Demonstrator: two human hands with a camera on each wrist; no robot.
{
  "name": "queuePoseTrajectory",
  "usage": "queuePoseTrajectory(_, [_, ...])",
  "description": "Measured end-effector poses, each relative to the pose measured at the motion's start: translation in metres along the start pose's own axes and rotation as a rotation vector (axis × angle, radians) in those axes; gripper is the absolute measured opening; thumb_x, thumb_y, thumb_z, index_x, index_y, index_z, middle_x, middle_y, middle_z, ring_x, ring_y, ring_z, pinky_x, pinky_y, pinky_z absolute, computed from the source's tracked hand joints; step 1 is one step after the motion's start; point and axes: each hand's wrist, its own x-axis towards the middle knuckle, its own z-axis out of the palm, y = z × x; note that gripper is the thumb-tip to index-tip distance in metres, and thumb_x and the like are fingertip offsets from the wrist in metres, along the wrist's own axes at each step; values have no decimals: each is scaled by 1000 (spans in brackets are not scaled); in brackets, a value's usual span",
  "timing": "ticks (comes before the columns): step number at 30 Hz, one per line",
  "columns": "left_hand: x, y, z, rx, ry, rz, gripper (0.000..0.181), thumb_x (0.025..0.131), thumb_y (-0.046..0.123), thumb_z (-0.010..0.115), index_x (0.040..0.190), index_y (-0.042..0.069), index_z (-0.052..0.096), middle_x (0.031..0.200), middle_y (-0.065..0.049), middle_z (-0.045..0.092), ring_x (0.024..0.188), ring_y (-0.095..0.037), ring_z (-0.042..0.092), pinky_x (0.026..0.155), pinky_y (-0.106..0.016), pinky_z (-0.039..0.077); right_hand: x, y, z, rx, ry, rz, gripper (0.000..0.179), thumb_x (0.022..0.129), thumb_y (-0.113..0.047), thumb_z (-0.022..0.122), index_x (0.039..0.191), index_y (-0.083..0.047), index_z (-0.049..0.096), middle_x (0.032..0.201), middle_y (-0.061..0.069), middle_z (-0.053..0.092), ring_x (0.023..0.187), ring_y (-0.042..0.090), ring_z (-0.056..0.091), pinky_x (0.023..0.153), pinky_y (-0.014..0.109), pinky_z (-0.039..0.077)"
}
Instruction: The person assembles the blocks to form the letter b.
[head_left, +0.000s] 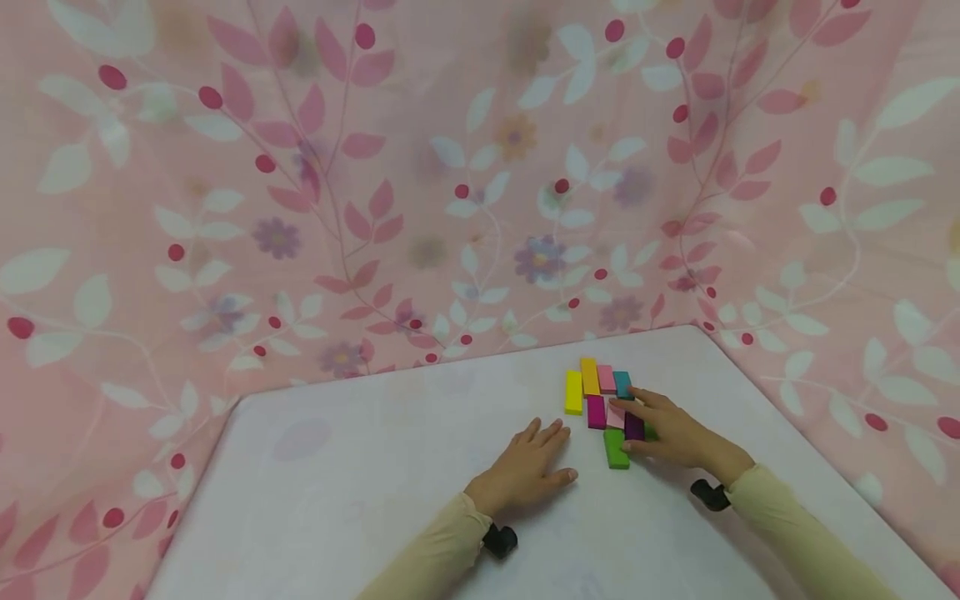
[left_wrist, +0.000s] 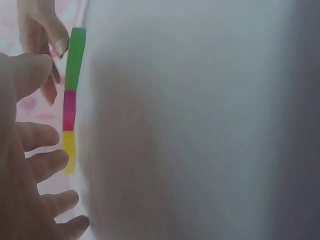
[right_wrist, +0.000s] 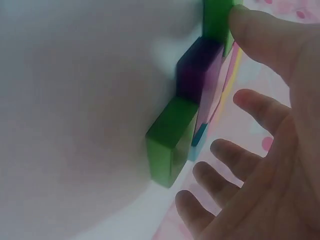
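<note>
In the head view, the right hand partly hides the dark purple block and a green block.

Blocks at the right hand: smooth, low-sheen; wood or plastic indistinguishable. Table beneath the left hand: smooth, matt. Curtain beyond both hands: matt cloth. Sleeves behind both hands: wrinkled, matt cloth.

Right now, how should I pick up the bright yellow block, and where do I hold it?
I'd come from above and the left, and pinch the bright yellow block across its two short ends. It points away from you, and both ends look free, while the orange block sits close along the right of its far half.
</note>
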Motion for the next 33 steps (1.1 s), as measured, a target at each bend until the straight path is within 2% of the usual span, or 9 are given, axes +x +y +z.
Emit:
queuePoseTrajectory(6, [9, 8, 8, 11, 17, -39, 72, 107, 57, 51, 168, 22, 34, 176, 1, 29, 163, -37, 22, 128, -59, 26, 4, -2, 2, -41, 30, -50, 72, 93, -41, 81, 155, -14, 55, 163, 32, 39, 145, 59, 39, 106, 77, 42])
queuePoseTrajectory(11, [10, 7, 8, 18, 21, -53, 71, 108, 55, 53, 167, 20, 35, 176, 1, 30, 163, -34, 23, 129, -56, 26, 5, -3, 2, -53, 9, -58, 65, 94, -39, 80, 151, -15, 60, 164, 33, 37, 145, 62, 35, 106, 80, 39])
queuePoseTrajectory(20, [6, 9, 13, 1, 30, -58, 72, 106, 54, 56, 167, 19, 36, 175, 1, 32, 163, -32, 24, 129, -55, 25, 5, -1, 7, -79, -2, -70, 64, 94, -43, 78, 150, -18, 61, 164, 35, 37, 145, 63, 34, 106, 81, 38])
queuePoseTrajectory(28, [3, 9, 12, 0, 37, -50, 71, 107, 52, 55, 166, 17, 37, 175, 0, 30, 164, -32, 23, 130, -54, 24, 7, -3, 7, -76, -2, -122, 56, 96, -38, 77, 146, -17, 65, 162, 34, 40, 143, 63, 36, 106, 80, 38])
queuePoseTrajectory(33, [2, 9, 12, -9, 45, -49, 71, 107, 51, 55, 166, 16, 38, 175, -1, 31, 164, -32, 22, 130, -55, 23, 7, -8, 6, -73, 4, -114, 55, 94, -35, 79, 144, -17, 67, 162, 34, 41, 145, 62, 36, 108, 79, 37])
